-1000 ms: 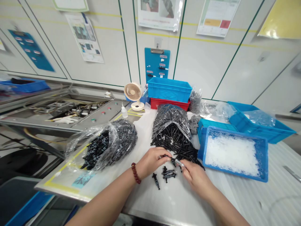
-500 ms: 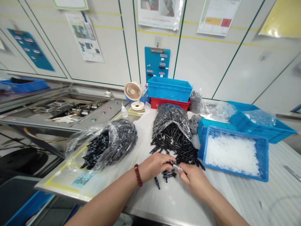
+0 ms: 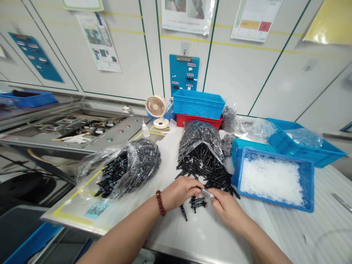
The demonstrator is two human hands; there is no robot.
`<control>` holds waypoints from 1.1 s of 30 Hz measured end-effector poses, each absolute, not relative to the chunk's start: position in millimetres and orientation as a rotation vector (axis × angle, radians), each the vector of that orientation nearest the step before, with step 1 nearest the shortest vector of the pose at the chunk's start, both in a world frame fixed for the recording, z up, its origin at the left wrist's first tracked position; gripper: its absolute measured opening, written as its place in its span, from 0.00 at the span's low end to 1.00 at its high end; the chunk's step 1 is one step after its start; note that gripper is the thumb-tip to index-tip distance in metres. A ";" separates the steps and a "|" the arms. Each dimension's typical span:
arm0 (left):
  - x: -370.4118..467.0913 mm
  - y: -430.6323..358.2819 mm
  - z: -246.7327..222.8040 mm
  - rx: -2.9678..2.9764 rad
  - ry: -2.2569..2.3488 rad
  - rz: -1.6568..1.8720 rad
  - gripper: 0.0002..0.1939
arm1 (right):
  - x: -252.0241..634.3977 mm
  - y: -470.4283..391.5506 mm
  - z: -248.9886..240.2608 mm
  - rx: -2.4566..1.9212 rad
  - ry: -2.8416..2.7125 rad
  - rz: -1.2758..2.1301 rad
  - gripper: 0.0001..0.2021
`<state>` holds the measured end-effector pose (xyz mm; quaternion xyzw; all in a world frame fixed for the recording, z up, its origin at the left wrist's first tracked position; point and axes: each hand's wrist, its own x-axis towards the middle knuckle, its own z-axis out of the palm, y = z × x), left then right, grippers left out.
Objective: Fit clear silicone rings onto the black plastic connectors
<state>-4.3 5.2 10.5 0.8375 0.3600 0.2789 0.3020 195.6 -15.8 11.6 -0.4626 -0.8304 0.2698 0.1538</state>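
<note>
A: What's new w/ your hands?
B: Both came a bit nearer you. Your L hand (image 3: 183,191) pinches a black stick (image 3: 198,187); your R hand (image 3: 224,206) holds a silver tube (image 3: 205,192) at its end, above the loose black bits (image 3: 198,202).
A: So?
B: Same stick, prob. not done yet.

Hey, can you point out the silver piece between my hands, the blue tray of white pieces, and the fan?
Silver piece (image 3: 206,192): head view, middle of its barrel.
Blue tray (image 3: 311,187): head view, right-hand wall.
Fan (image 3: 155,106): head view, round grille.
</note>
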 end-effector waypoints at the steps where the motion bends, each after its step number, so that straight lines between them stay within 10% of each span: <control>1: -4.8 5.7 10.1 2.207 0.963 0.742 0.08 | 196.1 -15.5 11.7 -1.293 -2.377 0.793 0.13; 33: -1.7 -2.7 22.2 2.069 0.977 0.698 0.07 | 193.7 -16.3 13.7 -1.488 -2.451 0.583 0.12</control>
